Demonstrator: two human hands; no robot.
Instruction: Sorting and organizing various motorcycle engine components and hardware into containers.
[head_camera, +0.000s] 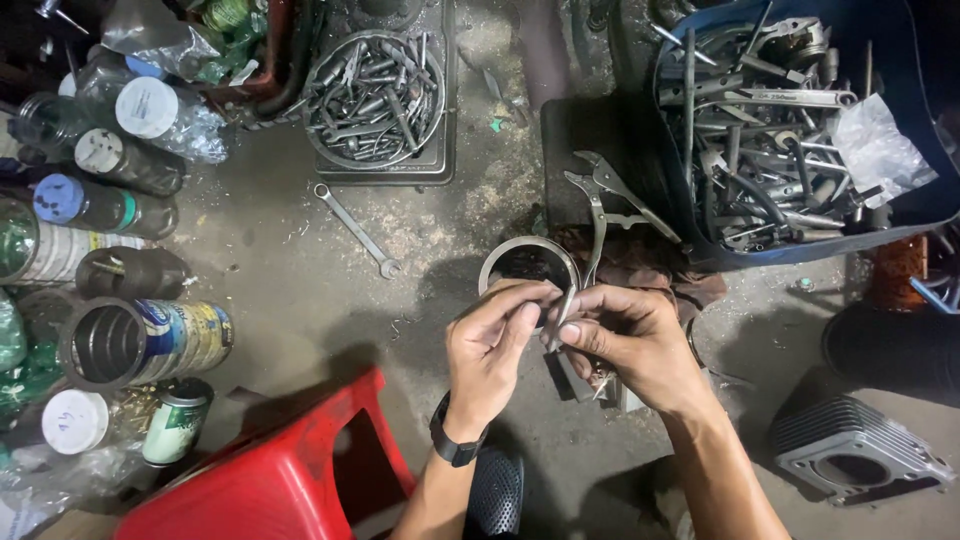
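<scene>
Piston ring (528, 262), a thin band of grey metal, sits between my two hands above the grimy concrete floor (300, 290), its far arc rising clear of my fingers. I judge it light but springy and brittle: stiff across its width, quick to snap if I spread it too far, and probably slick with oil. Best to grip it by the edge near its ends, thumbs and fingertips pinching, not squeezing the round.

My left hand (492, 352) pinches the near rim from one side, and my right hand (630, 340) closes on it from the other; a small metal piece shows at the right fingertips, too blurred to name. The ring looks dull, smooth and nearly a full circle, dark inside.

Pliers (605, 205) lie just beyond it, a spanner (355, 230) farther left, a blue tub of tools (780, 130) to the right, a red plastic stool (280, 480) near my left arm.
</scene>
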